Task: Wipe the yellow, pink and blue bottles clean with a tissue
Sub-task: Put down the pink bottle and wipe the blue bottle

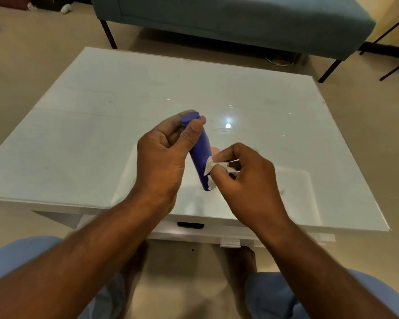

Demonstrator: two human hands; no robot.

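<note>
At the bottom of the frame, blue-clad knees and bare feet are seen on the floor. Above them, at centre, the blue bottle is held tilted over the white counter, its upper end gripped by the curled fingers and thumb of the left hand. A white tissue is pinched in the right hand and pressed against the bottle's lower end. A teal sofa is seen at the top.
</note>
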